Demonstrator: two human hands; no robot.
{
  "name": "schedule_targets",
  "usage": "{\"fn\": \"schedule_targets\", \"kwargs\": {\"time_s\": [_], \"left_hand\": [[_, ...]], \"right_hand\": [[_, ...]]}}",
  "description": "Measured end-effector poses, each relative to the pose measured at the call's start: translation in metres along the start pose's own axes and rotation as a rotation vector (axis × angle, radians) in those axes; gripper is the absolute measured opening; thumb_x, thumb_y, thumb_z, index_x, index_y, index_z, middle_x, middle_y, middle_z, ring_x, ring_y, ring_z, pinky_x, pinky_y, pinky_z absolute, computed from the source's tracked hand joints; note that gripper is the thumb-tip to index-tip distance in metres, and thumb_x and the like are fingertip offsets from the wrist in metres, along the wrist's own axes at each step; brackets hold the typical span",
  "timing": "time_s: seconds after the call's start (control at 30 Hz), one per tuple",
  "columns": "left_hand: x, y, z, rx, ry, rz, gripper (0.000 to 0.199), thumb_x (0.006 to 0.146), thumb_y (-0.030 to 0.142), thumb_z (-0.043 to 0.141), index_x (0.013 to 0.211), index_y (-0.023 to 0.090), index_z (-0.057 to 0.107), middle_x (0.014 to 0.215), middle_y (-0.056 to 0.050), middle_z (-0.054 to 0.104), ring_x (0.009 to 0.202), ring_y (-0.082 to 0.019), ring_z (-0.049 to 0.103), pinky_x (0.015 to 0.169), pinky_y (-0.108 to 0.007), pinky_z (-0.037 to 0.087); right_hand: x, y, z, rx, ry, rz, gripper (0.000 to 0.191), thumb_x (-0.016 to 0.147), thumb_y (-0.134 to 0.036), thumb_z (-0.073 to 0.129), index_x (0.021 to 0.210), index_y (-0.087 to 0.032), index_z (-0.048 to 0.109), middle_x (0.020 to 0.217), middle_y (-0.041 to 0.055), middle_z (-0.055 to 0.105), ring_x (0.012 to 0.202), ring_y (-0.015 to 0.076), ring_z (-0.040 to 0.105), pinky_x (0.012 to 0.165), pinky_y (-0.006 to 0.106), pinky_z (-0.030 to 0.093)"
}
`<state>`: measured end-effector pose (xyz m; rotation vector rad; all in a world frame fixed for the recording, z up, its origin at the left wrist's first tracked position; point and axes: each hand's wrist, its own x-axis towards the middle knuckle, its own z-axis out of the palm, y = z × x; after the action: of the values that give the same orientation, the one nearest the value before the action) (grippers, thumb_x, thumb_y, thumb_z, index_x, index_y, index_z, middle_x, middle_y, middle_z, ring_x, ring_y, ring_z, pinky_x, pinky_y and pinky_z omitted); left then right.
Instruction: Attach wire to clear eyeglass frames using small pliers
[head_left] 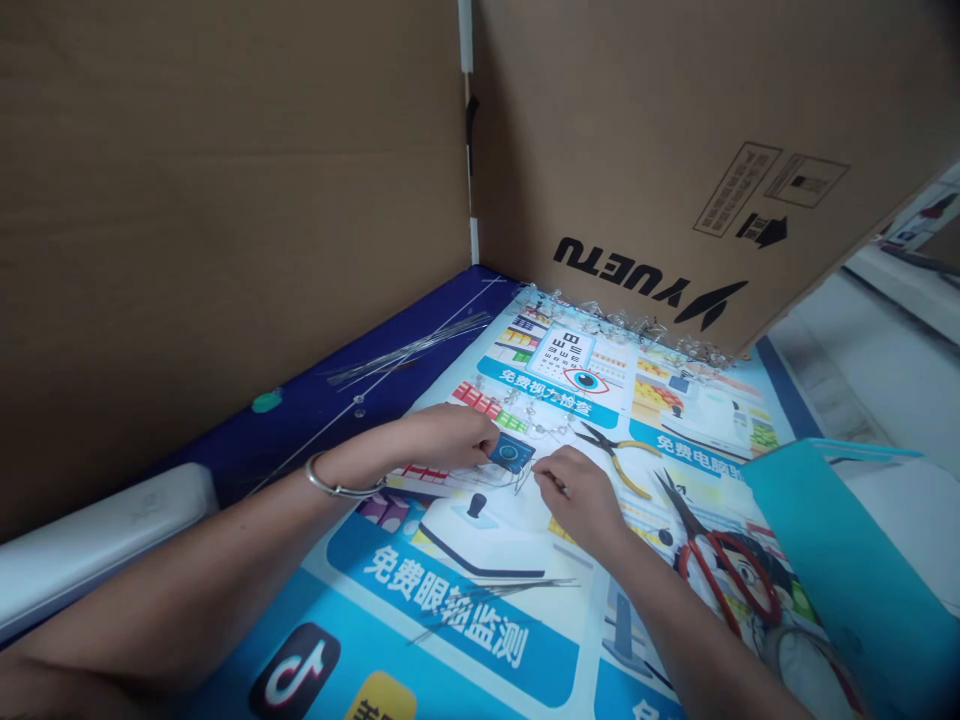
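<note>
My left hand (466, 436), with a metal bangle on its wrist, is closed in a pinch above the printed table cover. Facing it, my right hand (576, 488) is closed too, its fingertips pressed together. Thin wire (522, 478) loops in the small gap between the hands and runs to the fingers of both; its ends are hidden. Clear beads (534, 412) lie just beyond my hands. Pliers with yellow handles (631, 478) rest to the right of my right hand, jaws apart. Red-handled scissors (701, 545) lie closer to me, beside my right forearm.
Thin straight wires lie in a bundle (412, 350) on the dark blue strip and another (491, 592) in front of me. Clear beaded pieces (637, 325) line the foot of the cardboard wall (600, 130). A teal container (832, 540) stands right, a white object (112, 540) left.
</note>
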<state>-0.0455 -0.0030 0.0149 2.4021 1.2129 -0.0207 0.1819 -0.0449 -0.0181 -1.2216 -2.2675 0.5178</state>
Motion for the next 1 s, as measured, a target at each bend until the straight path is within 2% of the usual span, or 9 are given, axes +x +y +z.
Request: {"fn": "schedule_targets", "kwargs": {"time_s": [0.1,0.23,0.5,1.0], "left_hand": [[0.001,0.005,0.000,-0.009,-0.010,0.049,0.013,0.072,0.025,0.050,0.076,0.021,0.062,0.072,0.001,0.063,0.060,-0.012,0.051,0.054,-0.021,0.027],[0.000,0.013,0.002,0.028,0.022,0.019,0.015,0.072,0.021,0.048,0.078,0.022,0.063,0.073,0.001,0.064,0.060,-0.013,0.051,0.053,-0.022,0.026],[0.001,0.017,0.005,0.084,0.064,0.037,0.018,0.076,0.020,0.045,0.077,0.021,0.063,0.075,-0.001,0.064,0.064,-0.014,0.053,0.056,-0.023,0.028],[0.000,0.017,0.005,0.106,0.079,0.063,0.017,0.076,0.019,0.044,0.074,0.020,0.061,0.072,-0.001,0.062,0.061,-0.013,0.050,0.054,-0.023,0.026]], "right_hand": [[0.001,0.001,-0.001,0.084,0.009,0.057,0.017,0.080,-0.019,0.047,0.084,-0.024,0.063,0.076,0.0013,0.056,0.071,0.0135,0.053,0.065,0.024,0.040],[0.002,0.004,-0.001,0.165,0.029,0.105,0.016,0.078,-0.019,0.049,0.082,-0.023,0.063,0.074,0.0002,0.055,0.063,0.0116,0.052,0.060,0.024,0.040],[0.003,0.002,-0.003,0.236,0.040,0.130,0.015,0.077,-0.021,0.050,0.080,-0.023,0.064,0.073,0.0001,0.055,0.062,0.0113,0.053,0.059,0.023,0.041],[0.005,0.006,-0.002,0.382,0.117,0.187,0.013,0.074,-0.024,0.053,0.077,-0.022,0.065,0.071,0.0004,0.055,0.060,0.0116,0.051,0.056,0.024,0.041]]}}
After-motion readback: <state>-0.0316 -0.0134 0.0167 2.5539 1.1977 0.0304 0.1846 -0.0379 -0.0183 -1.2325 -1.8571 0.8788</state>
